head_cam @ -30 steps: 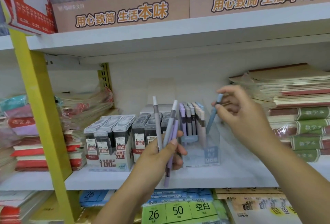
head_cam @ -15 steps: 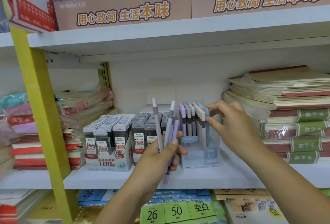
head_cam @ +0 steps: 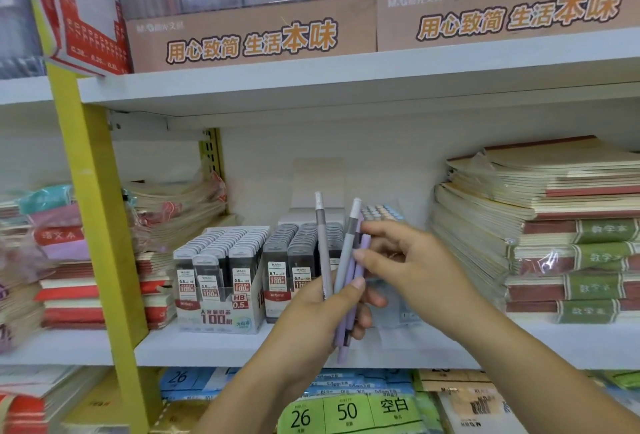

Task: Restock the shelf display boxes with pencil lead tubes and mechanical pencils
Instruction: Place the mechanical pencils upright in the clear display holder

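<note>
The right hand (head_cam: 412, 260) has crossed to pinch a purple pencil (head_cam: 365, 245) among those the left hand (head_cam: 322, 316) grips; the lead box (head_cam: 221, 316) reads "HB 0.5".

Stacked notebooks (head_cam: 554, 226) at right, wrapped booklets (head_cam: 173, 205) at left, yellow upright (head_cam: 93, 191), green price tags (head_cam: 346, 413)

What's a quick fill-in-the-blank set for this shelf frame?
The left hand grips the mechanical pencils, white caps pointing ___.
The right hand pinches the purple pencil held by the ___ hand.
The lead tube box front reads HB ___.
The green-spined notebooks lie ___ of the hands.
Missing: up; left; 0.5; right
</note>
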